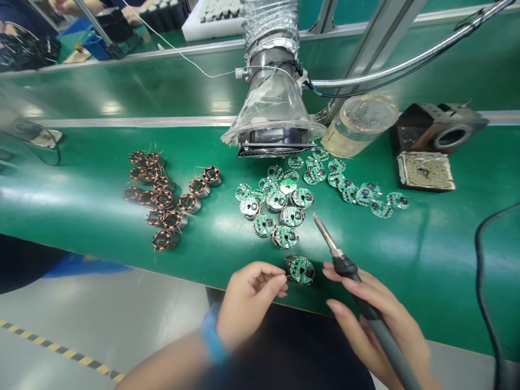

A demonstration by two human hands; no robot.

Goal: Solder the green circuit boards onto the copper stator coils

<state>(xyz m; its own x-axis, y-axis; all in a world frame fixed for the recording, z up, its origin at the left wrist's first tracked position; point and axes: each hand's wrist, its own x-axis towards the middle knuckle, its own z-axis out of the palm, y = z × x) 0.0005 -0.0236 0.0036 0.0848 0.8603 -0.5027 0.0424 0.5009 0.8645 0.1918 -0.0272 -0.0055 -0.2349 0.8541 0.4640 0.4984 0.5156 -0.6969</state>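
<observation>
My right hand [377, 319] holds a soldering iron [353, 276], its handle lying across the fingers and its tip pointing up and left, apart from the parts. My left hand [254, 295] is closed in a pinch at the left edge of a motor stator topped by a round green circuit board [301, 270]. What the fingertips grip is too small to make out, perhaps a thin wire. Just beyond stands a group of board-topped stators [285, 237]. Bare copper-wound stators [164, 240] stand to the left, several with wire ends sticking up.
Loose round circuit boards [381, 209] lie behind and to the right. A fume extractor hood [276, 114] hangs over the back. Beside it are a cloudy plastic jar [357, 127], an iron stand [442, 130] with a sponge tray [426, 170], and a black cable [479, 271].
</observation>
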